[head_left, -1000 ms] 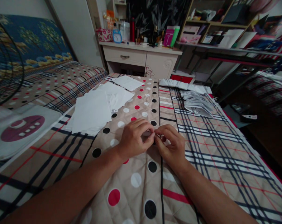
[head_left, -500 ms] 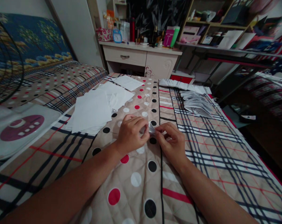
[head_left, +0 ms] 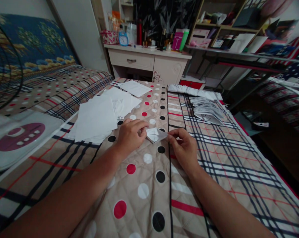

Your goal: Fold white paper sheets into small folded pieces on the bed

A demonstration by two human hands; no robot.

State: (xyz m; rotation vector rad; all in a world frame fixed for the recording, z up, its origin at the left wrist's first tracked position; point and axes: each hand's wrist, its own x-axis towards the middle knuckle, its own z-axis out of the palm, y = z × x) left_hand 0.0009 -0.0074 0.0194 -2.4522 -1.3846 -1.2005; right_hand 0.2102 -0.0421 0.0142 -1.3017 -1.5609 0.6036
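Observation:
A small folded piece of white paper (head_left: 154, 135) is stretched between my hands, just above the patterned bedspread (head_left: 149, 185). My left hand (head_left: 132, 136) pinches its left corner between thumb and fingers. The right corner is held by the fingertips of my right hand (head_left: 182, 145). Creases run across the paper, and it has a pointed, diamond-like outline. To the left of my left hand lies a loose pile of white paper sheets (head_left: 96, 115). Beyond my right hand, folded paper pieces (head_left: 206, 110) sit in a fanned stack.
A row of folded papers (head_left: 194, 91) lies at the far right of the bed. At the left edge is a white plastic bag (head_left: 50, 127) with a purple print, beside a dark wire fan guard (head_left: 20, 66). A white dresser (head_left: 141, 59) stands past the bed's far end.
My hands have moved apart, the left one shifting leftward. The folded paper, mostly hidden between the fingers before, is now spread out to a wider shape between them.

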